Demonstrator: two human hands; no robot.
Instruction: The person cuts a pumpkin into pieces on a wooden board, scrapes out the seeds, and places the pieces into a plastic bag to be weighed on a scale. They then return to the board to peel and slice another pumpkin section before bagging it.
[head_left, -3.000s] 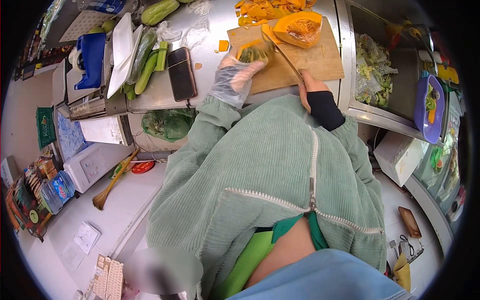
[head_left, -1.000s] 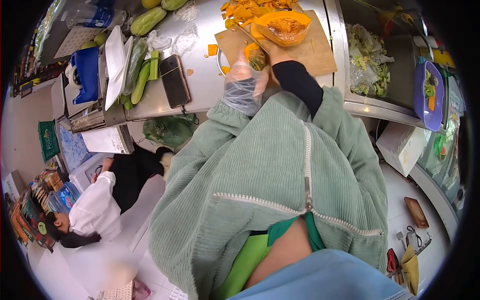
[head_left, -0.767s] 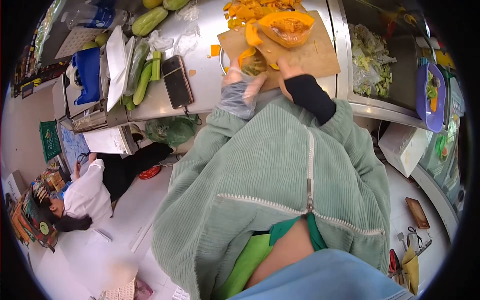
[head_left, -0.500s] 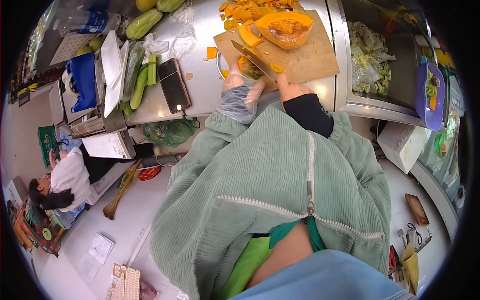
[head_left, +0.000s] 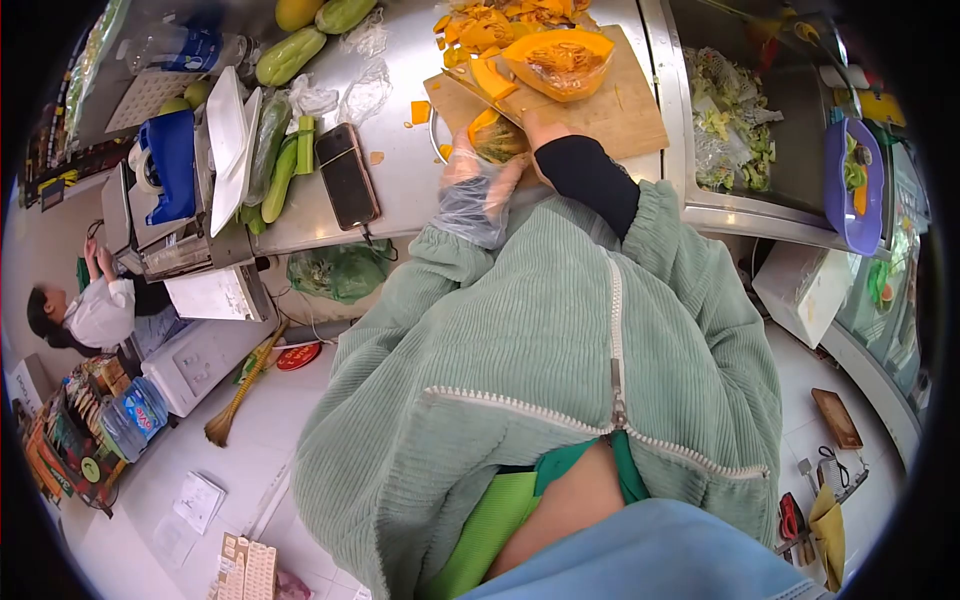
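Note:
My left hand (head_left: pixel 472 190), in a clear plastic glove, is closed around a pumpkin piece (head_left: pixel 500 143) with mottled green skin and orange flesh. That piece is at the near left edge of the wooden cutting board (head_left: pixel 628 125). My right hand (head_left: pixel 545 129) grips a knife (head_left: pixel 488 92), its handle hidden in the fingers. The blade points up and left across the board, just beyond the held piece. A cut pumpkin half (head_left: pixel 562 65) with seeds and fibres lies on the board, beside an orange pumpkin slice (head_left: pixel 491 78). More chopped pumpkin (head_left: pixel 480 30) is heaped behind.
A phone (head_left: pixel 347 178) lies left of my hands, near green gourds (head_left: pixel 281 178) and white foam trays (head_left: pixel 233 150). Right of the board, a sink (head_left: pixel 800 205) holds vegetable scraps (head_left: pixel 730 125); a purple basket (head_left: pixel 852 215) stands at its edge. Another person (head_left: pixel 98 308) is at far left.
My right hand and the knife have moved forward and left, the blade now past the held piece. My left hand keeps its hold. The other person has shifted toward the far left.

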